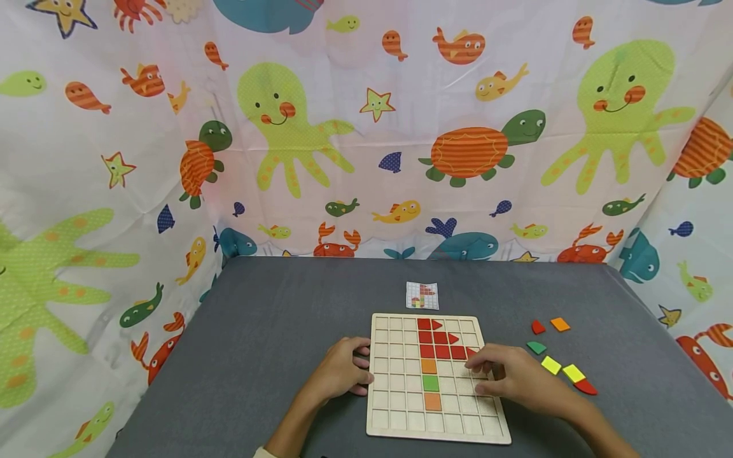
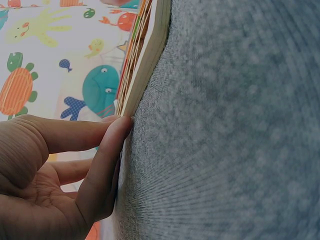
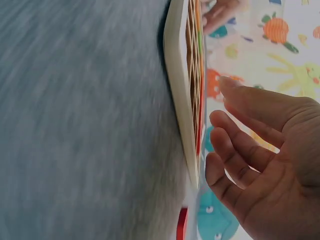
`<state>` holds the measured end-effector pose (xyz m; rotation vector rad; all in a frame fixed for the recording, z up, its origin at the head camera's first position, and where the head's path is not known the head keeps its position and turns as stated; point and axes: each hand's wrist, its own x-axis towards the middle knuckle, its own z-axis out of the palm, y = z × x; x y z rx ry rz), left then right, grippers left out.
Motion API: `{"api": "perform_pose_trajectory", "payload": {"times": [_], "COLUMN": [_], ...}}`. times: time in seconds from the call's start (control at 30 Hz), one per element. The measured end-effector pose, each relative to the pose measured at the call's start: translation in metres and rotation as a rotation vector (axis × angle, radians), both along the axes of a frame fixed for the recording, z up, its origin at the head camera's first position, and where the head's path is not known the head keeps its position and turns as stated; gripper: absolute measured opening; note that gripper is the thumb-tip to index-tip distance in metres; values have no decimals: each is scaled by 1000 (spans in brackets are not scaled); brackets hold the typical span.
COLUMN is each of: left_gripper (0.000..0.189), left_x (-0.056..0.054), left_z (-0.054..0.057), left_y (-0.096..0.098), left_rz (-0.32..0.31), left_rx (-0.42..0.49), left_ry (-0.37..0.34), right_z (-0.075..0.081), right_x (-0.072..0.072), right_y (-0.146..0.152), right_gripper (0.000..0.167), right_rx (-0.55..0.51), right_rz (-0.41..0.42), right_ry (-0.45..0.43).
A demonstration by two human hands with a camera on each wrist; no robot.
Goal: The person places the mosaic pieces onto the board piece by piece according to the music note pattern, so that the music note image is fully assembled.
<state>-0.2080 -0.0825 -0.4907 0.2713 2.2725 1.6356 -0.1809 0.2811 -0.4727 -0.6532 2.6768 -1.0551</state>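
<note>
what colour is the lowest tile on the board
The lowest tile is orange, clearest in head view.

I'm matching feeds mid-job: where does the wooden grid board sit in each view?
Head: wooden grid board low, right of centre, by both hands.
Left wrist: edge-on at top centre, slanting down to the fingertips of the left hand.
Right wrist: edge-on, upper middle, left of the right hand.
Shared landmark: grey tabletop, beneath the board in head, right side in left wrist, left side in right wrist.
</note>
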Motion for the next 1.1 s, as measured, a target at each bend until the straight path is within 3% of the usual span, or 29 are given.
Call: {"api": "perform_pose_trajectory", "payload": {"times": [0.3, 0.53, 1.1], "left_gripper": [67, 68, 67], "left_x": [0, 1, 1], "left_z": [0, 1, 0], "left_y": [0, 0, 0], "left_rz": [-1, -3, 3], "left_rx": [-2, -4, -1], "left_ry": [-3, -4, 0], "right_z": [-1, -4, -1], "right_x": [1, 3, 4], "right_y": [34, 55, 71], "right_gripper": [38, 40, 41], "right_rx": [19, 7, 93], "right_rz": [-107, -116, -179], "right_ry": [19, 63, -19]}}
